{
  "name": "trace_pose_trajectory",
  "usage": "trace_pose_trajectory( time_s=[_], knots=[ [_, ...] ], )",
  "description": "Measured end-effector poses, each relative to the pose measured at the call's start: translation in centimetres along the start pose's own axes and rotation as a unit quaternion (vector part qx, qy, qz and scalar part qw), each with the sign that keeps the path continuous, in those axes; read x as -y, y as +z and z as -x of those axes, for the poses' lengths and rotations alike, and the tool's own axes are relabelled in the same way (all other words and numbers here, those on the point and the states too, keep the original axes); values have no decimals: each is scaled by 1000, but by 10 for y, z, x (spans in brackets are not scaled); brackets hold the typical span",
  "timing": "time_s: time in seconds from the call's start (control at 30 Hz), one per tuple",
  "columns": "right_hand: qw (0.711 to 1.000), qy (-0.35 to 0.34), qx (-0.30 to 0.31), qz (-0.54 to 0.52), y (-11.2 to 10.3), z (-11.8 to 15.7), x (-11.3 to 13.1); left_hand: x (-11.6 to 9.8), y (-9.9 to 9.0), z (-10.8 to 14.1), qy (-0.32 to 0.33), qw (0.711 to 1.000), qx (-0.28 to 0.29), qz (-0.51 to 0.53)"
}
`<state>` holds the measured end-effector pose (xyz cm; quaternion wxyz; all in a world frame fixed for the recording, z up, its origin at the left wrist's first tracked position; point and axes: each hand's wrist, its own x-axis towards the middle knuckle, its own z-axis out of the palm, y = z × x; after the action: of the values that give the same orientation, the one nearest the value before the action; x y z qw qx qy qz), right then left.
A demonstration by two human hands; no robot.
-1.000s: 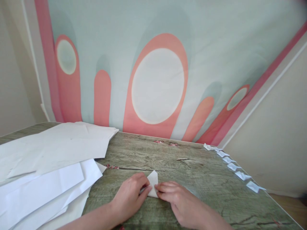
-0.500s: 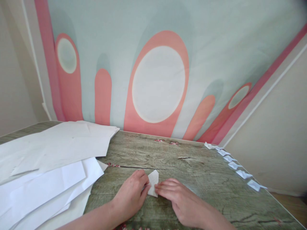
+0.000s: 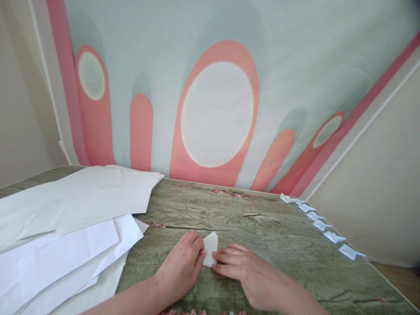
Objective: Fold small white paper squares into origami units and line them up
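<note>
The small folded paper point(image 3: 211, 249) seems to lie on the surface point(image 3: 229, 216), nearer to its near edge than to its far edge, with 1 tip directed to the far edge. In my judgement, its fold could become crooked if 1 hand pushes while the other does not hold firmly; too strong a pull from both sides could also open or tear it. The paper is between the 2 hands, which are apart from each other. The left hand point(image 3: 184, 264) closes thumb and bent fingers on its left side, covering part of it. The right hand point(image 3: 243, 267) touches its right side with the fingertips; whether they grip or only press, I cannot tell. Farther out, small folded pieces point(image 3: 334, 237) make a row along the right edge, and overlapping white sheets point(image 3: 95, 192) lie toward the left edge.
</note>
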<state>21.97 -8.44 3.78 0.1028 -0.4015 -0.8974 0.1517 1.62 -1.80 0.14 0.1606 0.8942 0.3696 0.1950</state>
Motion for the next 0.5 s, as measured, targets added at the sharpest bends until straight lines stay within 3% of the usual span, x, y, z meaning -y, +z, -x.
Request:
trace_pose_trajectory(
  time_s=[0.5],
  knots=[
    [1000,9,3,23,1,-1,4,3,5,1,10,1000,-16,-5]
  ],
)
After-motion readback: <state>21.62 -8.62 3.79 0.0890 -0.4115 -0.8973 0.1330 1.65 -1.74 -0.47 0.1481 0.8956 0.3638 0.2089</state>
